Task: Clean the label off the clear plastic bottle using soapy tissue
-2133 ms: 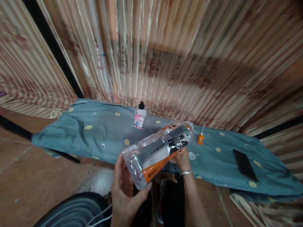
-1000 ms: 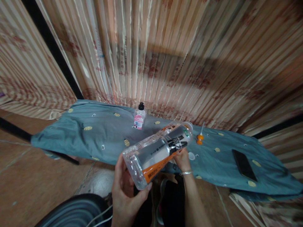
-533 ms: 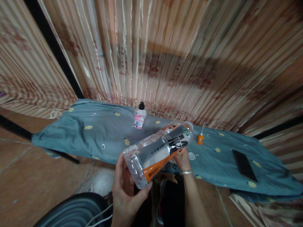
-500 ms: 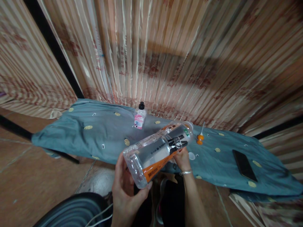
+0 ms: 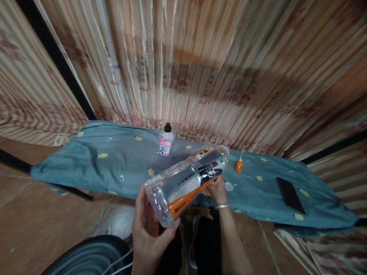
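While both hands are clamped on it, the clear plastic bottle [image 5: 186, 181] lies almost on its side in the air, base toward the camera, neck end pointing away over the tabletop. Item, left hand [image 5: 149, 233]: fingers wrapped around the bottle's base, thumb on the near side. Item, right hand [image 5: 216, 189]: closed on the bottle's underside near the label, a thin bracelet [image 5: 222, 206] on the wrist. Item, bottle label: orange, black and silver, with dark lettering; contents cannot be told. Item, tabletop cover: a blue-grey cloth [image 5: 114, 164] with small yellow motifs, rumpled at the left. Item, small clear bottle [image 5: 165, 140] with black cap and pink label, upright at the cloth's far edge, well apart from the hands. Item, small orange-topped object [image 5: 237, 164] with a thin white tip, just beyond the big bottle's far end. Item, white cap [image 5: 229, 186] lying on the cloth just beside the right hand. Item, black phone [image 5: 289, 190], flat on the cloth at the right. Item, striped curtain [image 5: 200, 68] behind.
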`<state>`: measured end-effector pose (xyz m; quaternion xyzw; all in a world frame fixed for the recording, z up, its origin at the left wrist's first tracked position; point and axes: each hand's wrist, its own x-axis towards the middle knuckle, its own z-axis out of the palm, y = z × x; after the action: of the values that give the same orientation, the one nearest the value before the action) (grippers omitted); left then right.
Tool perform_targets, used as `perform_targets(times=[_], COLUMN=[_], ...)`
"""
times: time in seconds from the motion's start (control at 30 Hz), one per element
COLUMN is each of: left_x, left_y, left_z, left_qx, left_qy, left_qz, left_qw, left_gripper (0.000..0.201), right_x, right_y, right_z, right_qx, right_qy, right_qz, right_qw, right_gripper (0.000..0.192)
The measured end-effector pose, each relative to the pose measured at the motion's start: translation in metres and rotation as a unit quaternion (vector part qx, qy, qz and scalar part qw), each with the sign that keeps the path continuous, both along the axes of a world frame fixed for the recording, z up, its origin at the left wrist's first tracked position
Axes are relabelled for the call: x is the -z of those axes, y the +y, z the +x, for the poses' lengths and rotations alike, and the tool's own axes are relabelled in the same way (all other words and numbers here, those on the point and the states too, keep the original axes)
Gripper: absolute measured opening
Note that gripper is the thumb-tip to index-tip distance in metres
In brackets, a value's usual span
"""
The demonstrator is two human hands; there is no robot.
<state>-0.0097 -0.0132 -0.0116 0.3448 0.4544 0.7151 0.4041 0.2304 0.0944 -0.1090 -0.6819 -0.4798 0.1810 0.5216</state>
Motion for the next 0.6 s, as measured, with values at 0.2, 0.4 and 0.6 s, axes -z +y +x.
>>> perform_targets(times=[0.2,0.4,0.6], left_x=[-0.0014,-0.0017,-0.0033], left_y=[-0.0020,-0.0006,-0.0002], left_z=[0.0002,0.0000,0.0013], left_qx=[0.006,0.001,0.004], left_qy=[-0.009,-0.003,-0.018], left_qz=[-0.015,-0.018,0.000], left_qw=[1.000,1.000,1.000], left_gripper=[0.088,0.090,0.085], right_x=[0.0008,0.0023,0.0032], right_y=[0.0000,0.0006,0.0009], right_z=[-0.0007,0.0006,0.0007], right_qx=[0.017,0.013,0.019], right_qy=[-0.003,-0.002,-0.009], right_qz=[-0.013,-0.017,-0.012], right_qw=[1.000,1.000,1.000], right_gripper=[0.049,0.047,0.045])
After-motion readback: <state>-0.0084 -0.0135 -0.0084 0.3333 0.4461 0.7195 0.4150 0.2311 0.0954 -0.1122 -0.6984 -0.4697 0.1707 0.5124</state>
